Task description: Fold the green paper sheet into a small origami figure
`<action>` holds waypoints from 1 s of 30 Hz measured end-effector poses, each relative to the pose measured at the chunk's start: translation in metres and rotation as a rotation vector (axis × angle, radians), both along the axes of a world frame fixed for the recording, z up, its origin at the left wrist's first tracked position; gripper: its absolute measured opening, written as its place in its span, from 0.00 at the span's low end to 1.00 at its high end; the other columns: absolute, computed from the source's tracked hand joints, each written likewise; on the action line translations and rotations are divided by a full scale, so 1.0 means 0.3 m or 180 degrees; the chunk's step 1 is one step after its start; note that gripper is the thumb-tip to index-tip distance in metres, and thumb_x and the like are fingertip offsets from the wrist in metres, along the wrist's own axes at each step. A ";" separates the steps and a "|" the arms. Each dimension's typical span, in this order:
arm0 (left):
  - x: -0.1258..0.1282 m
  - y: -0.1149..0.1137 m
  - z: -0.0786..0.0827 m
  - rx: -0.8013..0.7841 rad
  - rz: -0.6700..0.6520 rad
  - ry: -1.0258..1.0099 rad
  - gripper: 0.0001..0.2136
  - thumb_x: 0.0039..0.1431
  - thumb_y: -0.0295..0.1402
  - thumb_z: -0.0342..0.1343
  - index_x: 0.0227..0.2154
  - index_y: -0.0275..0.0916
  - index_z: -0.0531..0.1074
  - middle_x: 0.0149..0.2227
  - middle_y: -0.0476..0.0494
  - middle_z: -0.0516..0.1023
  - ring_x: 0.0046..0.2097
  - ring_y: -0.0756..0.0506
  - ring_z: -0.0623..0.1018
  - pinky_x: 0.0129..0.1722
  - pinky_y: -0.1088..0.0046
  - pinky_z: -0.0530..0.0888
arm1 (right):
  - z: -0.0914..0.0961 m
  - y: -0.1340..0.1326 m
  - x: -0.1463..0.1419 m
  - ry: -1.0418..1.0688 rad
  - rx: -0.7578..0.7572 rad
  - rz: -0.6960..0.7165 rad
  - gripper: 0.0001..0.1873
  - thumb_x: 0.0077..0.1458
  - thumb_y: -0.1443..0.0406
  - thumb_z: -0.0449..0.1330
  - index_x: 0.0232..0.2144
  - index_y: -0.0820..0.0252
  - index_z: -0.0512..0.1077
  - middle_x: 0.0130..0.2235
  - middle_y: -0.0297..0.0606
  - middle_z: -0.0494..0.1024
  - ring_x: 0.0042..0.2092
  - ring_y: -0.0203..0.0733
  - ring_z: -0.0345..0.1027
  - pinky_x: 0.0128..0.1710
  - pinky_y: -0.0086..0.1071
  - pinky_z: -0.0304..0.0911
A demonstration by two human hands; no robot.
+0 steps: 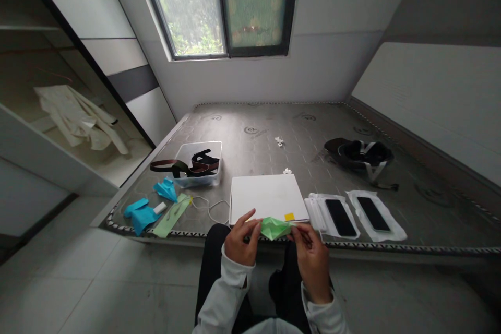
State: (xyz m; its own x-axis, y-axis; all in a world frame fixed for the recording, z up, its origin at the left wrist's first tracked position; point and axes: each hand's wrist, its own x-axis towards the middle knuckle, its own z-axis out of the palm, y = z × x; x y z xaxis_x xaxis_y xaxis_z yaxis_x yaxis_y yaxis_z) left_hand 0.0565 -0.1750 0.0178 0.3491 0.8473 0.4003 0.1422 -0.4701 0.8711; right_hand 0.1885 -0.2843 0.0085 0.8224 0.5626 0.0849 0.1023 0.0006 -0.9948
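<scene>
A piece of folded green paper [275, 228] is stretched between my two hands, just over the near edge of a white flat box-like slab [266, 197]. My left hand [243, 240] pinches its left end between thumb and fingers. At the opposite end, my right hand [311, 255] pinches the other tip. A small yellow paper square [289, 216] lies on the white slab, close to my right fingers. The paper has creases and a pointed lower edge.
Left on the mattress [250, 151] are blue folded papers [144, 216], a green paper strip [172, 216], a white cable [207, 209] and a clear bin [199, 180] with a belt [188, 168]. Two phones [340, 217] on white wrapping and a dark cap [358, 155] lie right.
</scene>
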 end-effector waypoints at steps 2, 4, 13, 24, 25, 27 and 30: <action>0.001 0.000 -0.004 0.0364 -0.0070 0.0175 0.10 0.63 0.34 0.55 0.39 0.46 0.82 0.49 0.42 0.81 0.45 0.45 0.82 0.45 0.71 0.80 | 0.009 0.001 -0.005 -0.0022 -0.0020 0.0046 0.16 0.54 0.51 0.64 0.35 0.57 0.75 0.38 0.42 0.83 0.38 0.47 0.79 0.39 0.37 0.76; 0.004 -0.005 -0.012 0.0604 -0.0106 0.0282 0.10 0.63 0.33 0.55 0.41 0.47 0.81 0.50 0.43 0.80 0.45 0.45 0.82 0.47 0.71 0.79 | 0.015 0.001 -0.008 -0.0001 -0.0026 0.0065 0.16 0.54 0.51 0.64 0.35 0.57 0.75 0.38 0.42 0.83 0.38 0.47 0.79 0.39 0.37 0.76; 0.004 0.001 -0.033 0.0449 0.0266 0.0132 0.08 0.61 0.36 0.58 0.39 0.40 0.79 0.50 0.37 0.78 0.35 0.47 0.82 0.33 0.74 0.81 | -0.012 -0.005 -0.005 0.0240 0.0044 0.0078 0.16 0.54 0.51 0.63 0.35 0.57 0.74 0.38 0.43 0.82 0.38 0.47 0.78 0.40 0.38 0.76; -0.004 -0.036 -0.043 0.1158 -0.0018 0.0608 0.14 0.64 0.32 0.52 0.48 0.44 0.79 0.57 0.38 0.74 0.46 0.43 0.81 0.45 0.68 0.80 | -0.008 -0.001 -0.014 0.0378 0.0104 0.0082 0.19 0.53 0.49 0.64 0.35 0.58 0.73 0.37 0.42 0.82 0.35 0.46 0.78 0.37 0.37 0.75; -0.009 -0.034 -0.049 0.1212 -0.0119 0.0663 0.15 0.64 0.33 0.52 0.50 0.44 0.77 0.58 0.37 0.72 0.48 0.42 0.80 0.44 0.68 0.80 | -0.011 -0.002 -0.013 0.0415 0.0111 0.0074 0.19 0.53 0.49 0.64 0.35 0.58 0.73 0.37 0.42 0.82 0.35 0.46 0.78 0.37 0.37 0.75; -0.019 -0.026 -0.063 0.1290 -0.0309 0.0696 0.16 0.64 0.36 0.53 0.53 0.44 0.75 0.60 0.35 0.70 0.50 0.41 0.79 0.43 0.68 0.81 | -0.013 -0.005 -0.008 0.0486 0.0139 0.0056 0.19 0.53 0.49 0.64 0.35 0.58 0.73 0.37 0.42 0.82 0.35 0.45 0.78 0.37 0.36 0.75; -0.031 -0.006 -0.085 0.1247 -0.0470 0.0448 0.18 0.63 0.37 0.55 0.55 0.43 0.71 0.59 0.33 0.69 0.49 0.41 0.78 0.41 0.68 0.81 | -0.007 -0.008 -0.003 0.0564 0.0204 0.0028 0.20 0.52 0.49 0.65 0.35 0.58 0.72 0.35 0.41 0.82 0.34 0.45 0.78 0.37 0.36 0.75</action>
State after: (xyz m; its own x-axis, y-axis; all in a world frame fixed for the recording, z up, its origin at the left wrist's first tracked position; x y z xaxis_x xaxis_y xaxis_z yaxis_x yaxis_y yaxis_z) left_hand 0.0471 -0.1766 -0.0078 0.5292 0.5778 0.6214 0.1531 -0.7853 0.5999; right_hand 0.1877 -0.2867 0.0065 0.8226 0.5680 -0.0251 -0.0749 0.0645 -0.9951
